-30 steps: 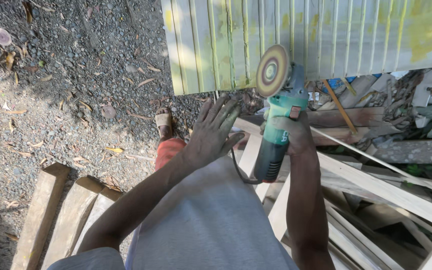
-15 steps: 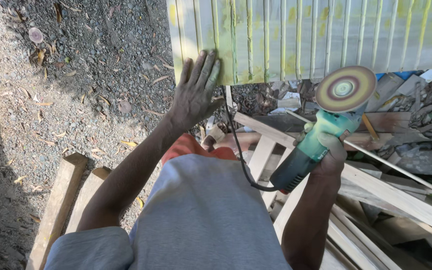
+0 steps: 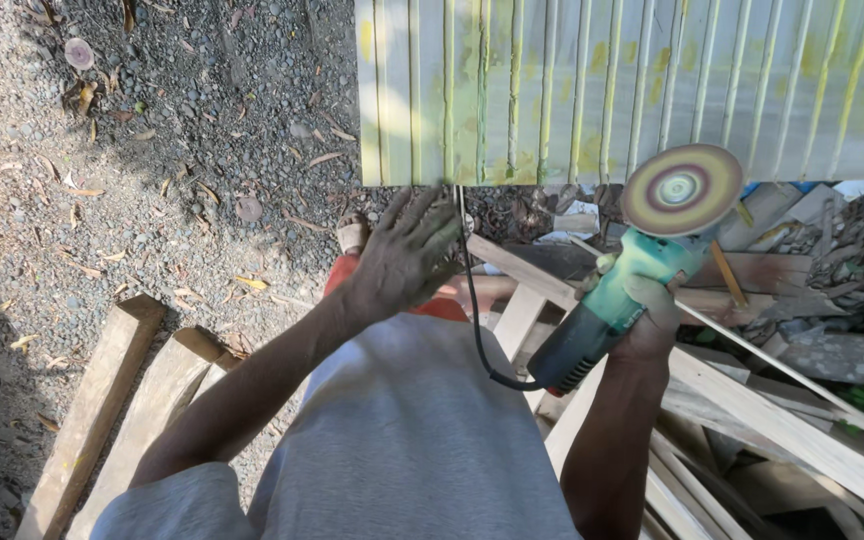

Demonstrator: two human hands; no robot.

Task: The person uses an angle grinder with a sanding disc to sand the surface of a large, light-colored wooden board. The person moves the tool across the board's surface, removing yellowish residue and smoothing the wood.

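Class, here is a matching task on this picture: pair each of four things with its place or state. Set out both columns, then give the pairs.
Things:
1. left hand
2. right hand
3. grinder disc
4. wooden planks

Places or states:
A. lying on the gravel at lower left
B. at the near edge of the ribbed metal sheet
C. round, in front of the sheet's lower edge
D. gripping the green grinder body

Pairs: 1-B, 2-D, 3-C, 4-A

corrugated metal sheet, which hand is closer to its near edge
Left. The left hand reaches just below the corrugated metal sheet, fingertips almost at its near edge. The right hand is lower, gripping the green angle grinder, whose disc overlaps that edge.
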